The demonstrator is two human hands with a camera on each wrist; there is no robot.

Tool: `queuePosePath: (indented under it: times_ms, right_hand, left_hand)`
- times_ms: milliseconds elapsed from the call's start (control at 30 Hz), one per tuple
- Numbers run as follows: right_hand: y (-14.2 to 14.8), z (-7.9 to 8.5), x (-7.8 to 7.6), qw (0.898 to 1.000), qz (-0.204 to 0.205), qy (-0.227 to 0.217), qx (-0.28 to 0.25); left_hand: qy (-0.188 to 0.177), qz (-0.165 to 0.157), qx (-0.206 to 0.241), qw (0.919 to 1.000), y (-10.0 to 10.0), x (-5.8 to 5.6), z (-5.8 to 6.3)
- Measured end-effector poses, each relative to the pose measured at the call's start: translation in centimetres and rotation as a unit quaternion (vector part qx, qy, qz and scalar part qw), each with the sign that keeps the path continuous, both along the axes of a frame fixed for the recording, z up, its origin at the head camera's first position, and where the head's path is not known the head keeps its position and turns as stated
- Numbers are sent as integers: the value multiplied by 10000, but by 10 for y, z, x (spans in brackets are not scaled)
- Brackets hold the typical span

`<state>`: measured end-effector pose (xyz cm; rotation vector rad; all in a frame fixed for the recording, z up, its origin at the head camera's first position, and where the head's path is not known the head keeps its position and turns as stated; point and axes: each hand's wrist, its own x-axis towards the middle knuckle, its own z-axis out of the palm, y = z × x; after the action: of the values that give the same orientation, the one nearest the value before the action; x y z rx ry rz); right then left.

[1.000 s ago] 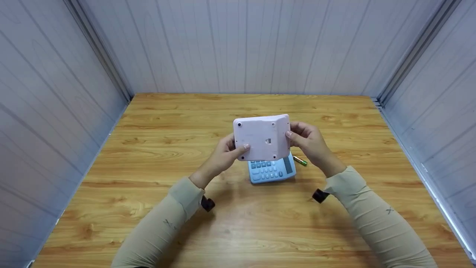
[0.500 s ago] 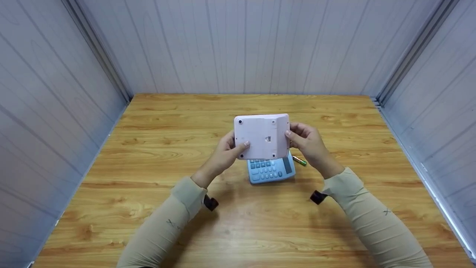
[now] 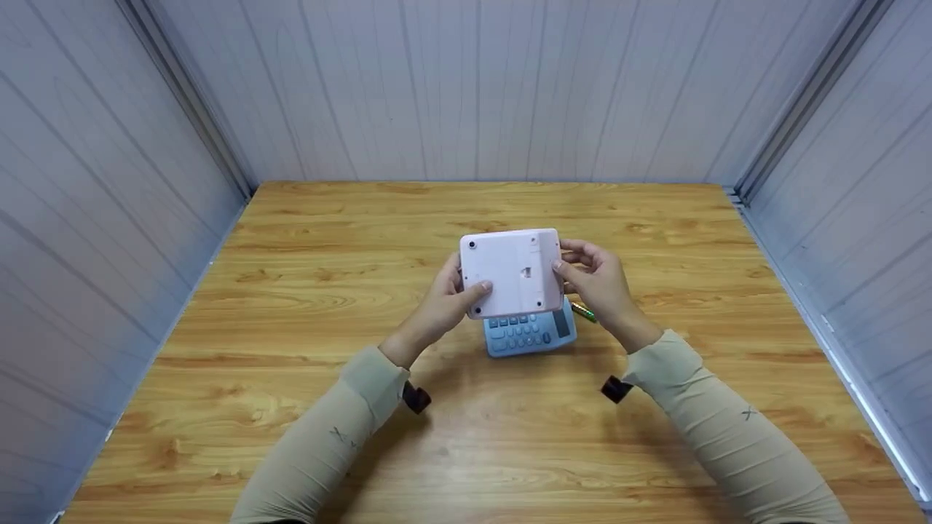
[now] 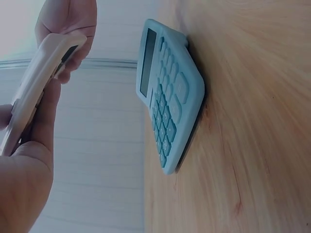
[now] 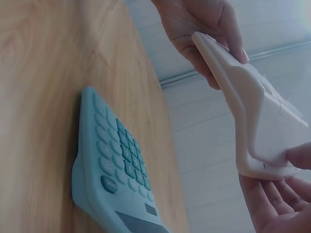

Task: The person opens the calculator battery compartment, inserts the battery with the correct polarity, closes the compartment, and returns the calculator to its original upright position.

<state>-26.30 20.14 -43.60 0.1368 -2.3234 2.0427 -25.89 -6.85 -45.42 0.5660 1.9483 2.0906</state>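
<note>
A pale pinkish-white calculator [image 3: 510,273] is held up off the table with its back toward the head camera, showing screw holes and a small notch. My left hand [image 3: 445,297] grips its left edge, thumb on the back and fingers behind. At the opposite edge my right hand [image 3: 603,282] pinches it, thumb on the back. Part of its dark display shows in the left wrist view. Below lies a light blue calculator [image 3: 528,336], keys up on the table; the held one overlaps its top. Beside it, a green battery [image 3: 584,312] lies partly hidden by the right hand.
The wood-grain table [image 3: 328,255] reaches back to a pale panelled wall [image 3: 466,87]. Similar panels stand along the left and right sides. A small black wrist camera [image 3: 416,398] hangs under the left cuff, and another black camera [image 3: 616,388] under the right.
The white calculator has tilted slightly, its right side coming a little left and its lower edge slightly down. Both hands keep their hold; the blue calculator and battery stay put.
</note>
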Motion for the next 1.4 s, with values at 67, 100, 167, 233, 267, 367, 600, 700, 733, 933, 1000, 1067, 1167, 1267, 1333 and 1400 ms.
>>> queuePosePath:
  times_ms: [67,100,167,233,267,367,600,700,733,933,1000,1067,1167,1267,1333,1400]
  right_hand:
    - [-1,0,1,9999,-67,62,66]
    - [-1,0,2,9999,-95,108,94]
    - [-2,-1,3,9996,-134,207,157]
    - [-4,-2,4,9991,-166,310,239]
    - [-5,-2,4,9987,-183,360,322]
    - [-6,-2,6,9966,-241,432,665]
    - [-10,1,10,9909,-179,302,1303]
    - [-11,2,12,9898,-149,247,1398]
    - [-12,2,12,9894,-152,234,1426]
    - [-15,2,13,9861,-160,151,1648]
    - [-16,2,14,9851,-146,123,1707]
    - [-17,2,14,9842,-137,112,1759]
    - [-18,2,15,9826,-149,105,1846]
    - [-19,3,16,9819,-162,93,1885]
    - [-19,3,15,9819,-166,70,1884]
    - [-19,2,15,9822,-164,39,1868]
  left_hand:
    - [-28,5,32,10000,1,-1,-1]
    - [-35,-1,43,10000,1,-1,-2]
    - [-35,-23,59,10000,2,-1,-3]
    - [-51,-24,50,10000,3,-2,-4]
    - [-58,-22,38,10000,3,-2,-4]
    - [-99,-25,13,9999,4,-1,-4]
    - [-83,-51,-74,9999,4,0,-4]
    - [-74,-58,-117,9999,4,1,-5]
    - [-76,-54,-129,9999,4,1,-5]
    - [42,-4,-210,9998,7,2,-7]
    - [88,24,-224,9997,8,2,-7]
    - [127,48,-225,9997,9,3,-7]
    - [197,27,-230,9995,10,5,-7]
    - [262,-14,-242,9994,11,6,-7]
    - [295,-24,-241,9993,12,6,-7]
    - [312,-32,-234,9992,12,7,-8]
